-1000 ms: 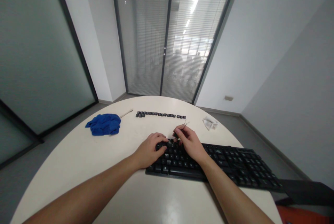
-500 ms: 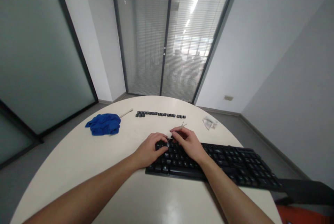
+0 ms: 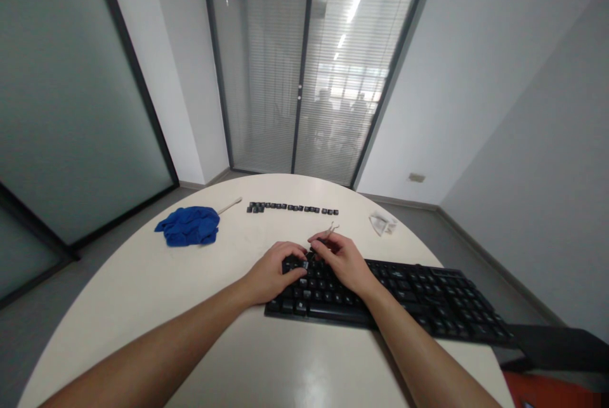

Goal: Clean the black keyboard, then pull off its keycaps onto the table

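Note:
A black keyboard (image 3: 404, 297) lies across the table in front of me, and some gaps show near its upper left end. My left hand (image 3: 278, 271) rests on that end, thumb and fingers bent and apart, with keys visible between them. Pinched in my right hand (image 3: 340, 256) is a keycap puller (image 3: 330, 231), its thin wire ends sticking up past the fingers. Its lower end points down at the keys close to my left fingertips; whether it grips a key is too small to tell.
Behind the keyboard, loose black keycaps (image 3: 295, 207) stand in a row. A blue cloth (image 3: 193, 226) lies at the left beside a pale-handled stick (image 3: 230, 206). A small clear plastic packet (image 3: 383, 224) is at the right. A black and red chair (image 3: 556, 351) touches the right side of the view.
The keycap puller has tilted slightly in my right hand, and its upper wires show a little more. My left hand has barely moved.

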### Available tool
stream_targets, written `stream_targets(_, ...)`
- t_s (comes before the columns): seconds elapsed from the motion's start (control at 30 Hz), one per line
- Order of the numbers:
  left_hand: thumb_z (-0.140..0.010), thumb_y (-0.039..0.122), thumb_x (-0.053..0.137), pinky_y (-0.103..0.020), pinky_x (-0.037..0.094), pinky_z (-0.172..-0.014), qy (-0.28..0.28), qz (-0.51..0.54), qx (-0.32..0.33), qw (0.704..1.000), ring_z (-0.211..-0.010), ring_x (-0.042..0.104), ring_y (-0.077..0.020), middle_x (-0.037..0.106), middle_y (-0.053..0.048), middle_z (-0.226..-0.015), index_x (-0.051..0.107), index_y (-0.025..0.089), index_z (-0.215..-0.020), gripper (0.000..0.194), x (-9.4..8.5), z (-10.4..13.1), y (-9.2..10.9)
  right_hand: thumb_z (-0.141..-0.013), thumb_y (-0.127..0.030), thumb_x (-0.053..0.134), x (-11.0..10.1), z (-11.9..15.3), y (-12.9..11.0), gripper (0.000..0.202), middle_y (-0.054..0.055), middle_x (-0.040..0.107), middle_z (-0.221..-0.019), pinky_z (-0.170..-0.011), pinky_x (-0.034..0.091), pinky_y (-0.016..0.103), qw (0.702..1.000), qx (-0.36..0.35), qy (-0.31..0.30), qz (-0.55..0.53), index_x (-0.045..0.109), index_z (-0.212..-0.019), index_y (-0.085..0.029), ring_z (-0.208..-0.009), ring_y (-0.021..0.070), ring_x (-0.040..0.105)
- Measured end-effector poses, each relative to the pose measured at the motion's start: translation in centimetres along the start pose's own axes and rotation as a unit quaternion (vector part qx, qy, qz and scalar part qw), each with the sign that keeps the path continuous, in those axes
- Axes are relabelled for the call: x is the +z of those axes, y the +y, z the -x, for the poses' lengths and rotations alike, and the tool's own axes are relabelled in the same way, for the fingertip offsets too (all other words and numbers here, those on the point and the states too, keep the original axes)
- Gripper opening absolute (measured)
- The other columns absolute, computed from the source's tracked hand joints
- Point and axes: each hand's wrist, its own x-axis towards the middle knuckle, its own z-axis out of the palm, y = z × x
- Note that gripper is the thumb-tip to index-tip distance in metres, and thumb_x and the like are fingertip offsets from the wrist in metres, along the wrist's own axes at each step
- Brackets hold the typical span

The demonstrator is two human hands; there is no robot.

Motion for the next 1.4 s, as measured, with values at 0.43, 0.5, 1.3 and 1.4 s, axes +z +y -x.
stream_targets(0.43, -0.077, 0.013, 0.066, -0.040, 0.039, -0.103, -0.012, 0.011, -0.010, 1.000, -0.111, 0.056, -0.0219, 0.066, -0.005, -0.113, 0.064, 0.021, -0.095, 0.020, -0.12, -0.06, -0.05, -0.086, -0.041, 0.064, 0.00, -0.02, -0.01, 0.025, 0.004, 0.072, -0.090, -0.076, 0.049, 0.030, 1.000, -0.014, -0.003, -0.002, 0.071, -0.095, -0.019, -0.081, 0.0180, 0.063)
stream_targets(0.5, -0.077, 0.013, 0.066, -0.039, 0.040, -0.102, -0.011, 0.012, -0.012, 1.000, -0.109, 0.057, -0.0220, 0.066, -0.005, -0.110, 0.064, 0.022, -0.095, 0.021, -0.12, -0.08, -0.09, -0.086, -0.040, 0.063, 0.02, -0.03, 0.03, 0.025, 0.004, 0.072, -0.091, -0.076, 0.049, 0.030, 1.000, -0.017, -0.006, 0.001, 0.071, -0.095, -0.019, -0.083, 0.0184, 0.063)
stream_targets(1.3, -0.078, 0.019, 0.065, -0.039, 0.044, -0.093, 0.029, -0.064, 0.011, 0.997, -0.100, 0.057, -0.0222, 0.063, -0.004, -0.103, 0.058, 0.023, -0.100, 0.023, -0.11, 0.24, 0.71, -0.089, -0.047, 0.057, 0.14, -0.05, 0.28, 0.031, 0.002, 0.065, -0.075, -0.066, 0.046, 0.028, 0.999, 0.001, 0.008, 0.041, 0.068, -0.089, -0.018, -0.069, 0.0160, 0.058)
stream_targets(1.4, -0.077, 0.022, 0.067, -0.039, 0.045, -0.088, 0.049, -0.092, 0.002, 0.995, -0.096, 0.056, -0.0229, 0.062, -0.004, -0.097, 0.057, 0.022, -0.093, 0.019, -0.03, 0.23, 0.74, -0.089, -0.047, 0.056, 0.17, -0.06, 0.27, 0.030, 0.001, 0.064, -0.072, -0.065, 0.045, 0.028, 0.999, 0.006, 0.009, 0.036, 0.066, -0.088, -0.018, -0.067, 0.0156, 0.057)
